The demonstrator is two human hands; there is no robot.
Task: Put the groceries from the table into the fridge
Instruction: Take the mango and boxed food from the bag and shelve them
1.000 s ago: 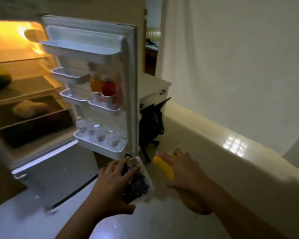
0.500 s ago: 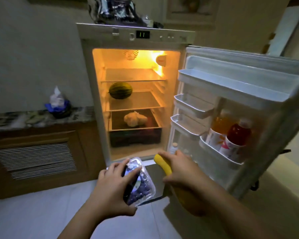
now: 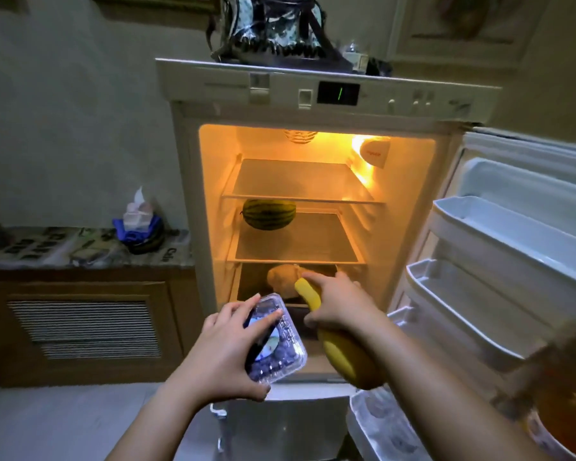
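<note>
The fridge [image 3: 409, 207] stands open and lit in front of me. My left hand [image 3: 225, 356] grips a clear plastic box of blueberries [image 3: 280, 354] at the level of the bottom compartment. A yellow banana [image 3: 341, 354] is gripped by my right hand [image 3: 338, 304], its tip pointing up toward the lower shelf. Inside, a striped watermelon [image 3: 269, 214] lies on the middle shelf [image 3: 313, 244] and a pale lumpy vegetable [image 3: 283, 277] sits below, partly hidden by my right hand. The top shelf [image 3: 296, 181] holds nothing.
The fridge door [image 3: 512, 247] hangs open on the right with white door racks; an orange-filled bottle [image 3: 566, 414] shows at the lower right. A bag [image 3: 273, 28] sits on top of the fridge. A counter [image 3: 64, 247] with a tissue box [image 3: 137, 217] is at the left.
My view has swung left and closed in on the fridge. Both hands, still holding the blueberries and the banana, have come up near the fridge's lower opening.
</note>
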